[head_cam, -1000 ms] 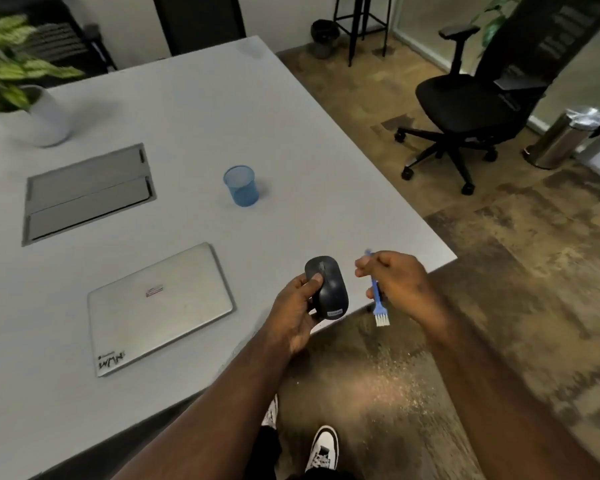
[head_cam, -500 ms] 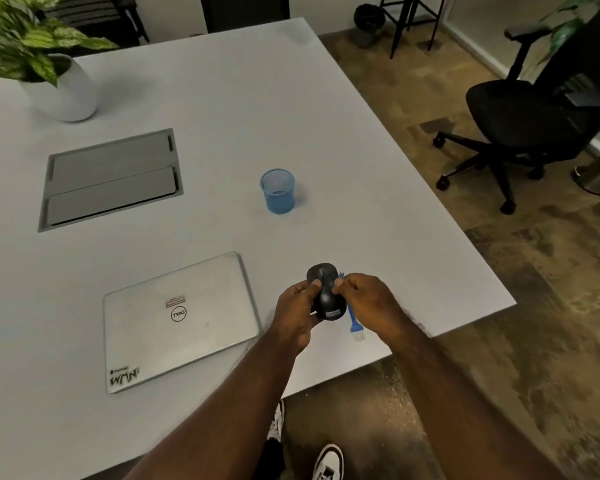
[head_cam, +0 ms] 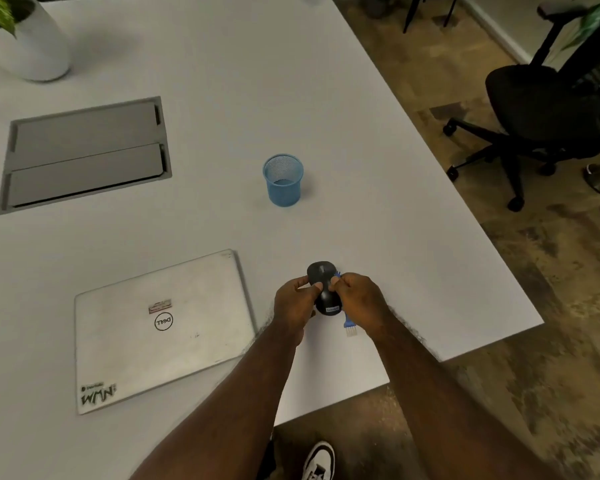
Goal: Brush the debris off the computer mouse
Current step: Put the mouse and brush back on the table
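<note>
gripping black mouse (head_cam: 323,289), label showing

Left hand (head_cam: 296,299) and right hand (head_cam: 359,299) both grip black computer mouse (head_cam: 323,287) above white table (head_cam: 378,133). Right hand also holds small blue brush (head_cam: 349,323), bristles pointing down. Closed Dell laptop (head_cam: 160,327) to the left, blue mesh cup (head_cam: 283,180) beyond, well apart.

right hand (head_cam: 359,299) with brush (head_cam: 349,323) has closed in against the mouse (head_cam: 322,289), now over the table (head_cam: 395,202).
</note>
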A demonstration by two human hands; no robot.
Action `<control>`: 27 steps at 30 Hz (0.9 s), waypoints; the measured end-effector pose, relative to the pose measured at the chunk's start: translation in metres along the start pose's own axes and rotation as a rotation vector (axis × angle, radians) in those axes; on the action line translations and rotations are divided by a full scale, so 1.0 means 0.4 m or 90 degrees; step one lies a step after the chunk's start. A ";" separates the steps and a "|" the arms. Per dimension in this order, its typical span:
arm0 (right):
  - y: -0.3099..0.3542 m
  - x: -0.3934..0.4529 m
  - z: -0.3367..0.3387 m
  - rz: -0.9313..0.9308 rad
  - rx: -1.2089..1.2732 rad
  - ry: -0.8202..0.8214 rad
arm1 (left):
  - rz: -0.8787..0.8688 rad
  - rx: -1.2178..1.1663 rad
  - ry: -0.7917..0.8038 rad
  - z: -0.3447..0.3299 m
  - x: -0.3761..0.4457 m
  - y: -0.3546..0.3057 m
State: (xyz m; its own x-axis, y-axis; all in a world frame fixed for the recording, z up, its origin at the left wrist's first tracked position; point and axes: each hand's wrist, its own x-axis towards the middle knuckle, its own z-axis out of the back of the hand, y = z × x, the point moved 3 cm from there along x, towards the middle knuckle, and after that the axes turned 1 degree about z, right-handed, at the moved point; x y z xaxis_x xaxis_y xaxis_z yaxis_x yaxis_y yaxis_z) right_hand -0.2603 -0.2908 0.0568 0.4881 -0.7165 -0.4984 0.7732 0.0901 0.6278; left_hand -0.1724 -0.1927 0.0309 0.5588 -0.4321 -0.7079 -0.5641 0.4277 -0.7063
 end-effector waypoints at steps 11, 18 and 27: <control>-0.039 0.045 -0.059 -0.035 -0.035 0.003 | -0.001 0.091 -0.039 0.000 0.047 0.042; -0.057 0.056 -0.076 -0.041 -0.052 0.006 | -0.042 0.193 -0.063 -0.004 0.056 0.053; -0.056 0.050 -0.033 -0.047 0.045 -0.010 | -0.062 0.233 -0.098 0.025 0.054 0.037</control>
State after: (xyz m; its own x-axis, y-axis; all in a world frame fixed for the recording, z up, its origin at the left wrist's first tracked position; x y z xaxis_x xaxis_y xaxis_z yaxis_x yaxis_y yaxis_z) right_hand -0.2626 -0.2980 0.0250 0.4240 -0.7298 -0.5363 0.7764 -0.0120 0.6301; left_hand -0.1626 -0.1875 0.0050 0.6987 -0.3726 -0.6107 -0.2665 0.6566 -0.7055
